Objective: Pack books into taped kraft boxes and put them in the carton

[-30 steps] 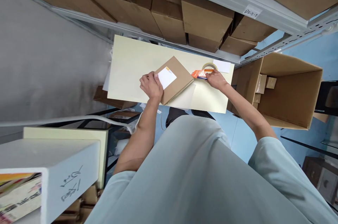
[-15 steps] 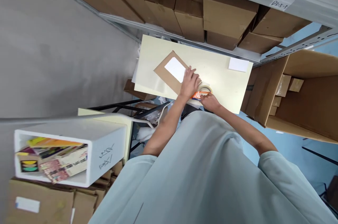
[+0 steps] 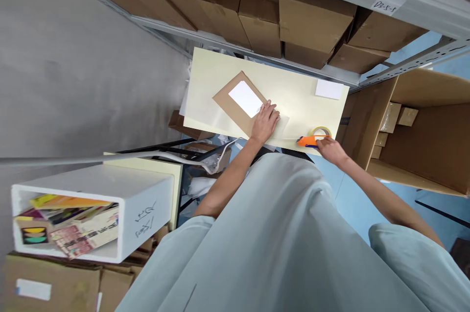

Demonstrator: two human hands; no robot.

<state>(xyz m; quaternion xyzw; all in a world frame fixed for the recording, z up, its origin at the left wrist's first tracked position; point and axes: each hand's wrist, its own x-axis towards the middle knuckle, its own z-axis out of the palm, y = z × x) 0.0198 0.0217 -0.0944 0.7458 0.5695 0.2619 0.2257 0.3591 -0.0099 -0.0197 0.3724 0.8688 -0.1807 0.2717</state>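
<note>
A flat brown cardboard parcel (image 3: 231, 108) with a white label (image 3: 245, 99) on top lies slantwise on the pale table. My left hand (image 3: 265, 122) rests flat on the parcel's near right end, fingers stretched out. Farther right, near the table's front edge, my right hand (image 3: 330, 149) is closed around an orange tape dispenser (image 3: 307, 141) that carries a roll of tape (image 3: 320, 132). A strip of clear tape (image 3: 281, 127) shows faintly to the right of my left hand, toward the dispenser.
White papers (image 3: 328, 89) lie at the table's (image 3: 293, 91) far right corner. Behind it stands a shelf with brown boxes (image 3: 260, 23). A big open carton (image 3: 429, 140) is on the right. At lower left, a white foam box (image 3: 147, 204) holds printed packets.
My right hand has moved right with the tape dispenser, away from the parcel, and clear tape now stretches between them. My left hand stays on the parcel, shifted only slightly.
</note>
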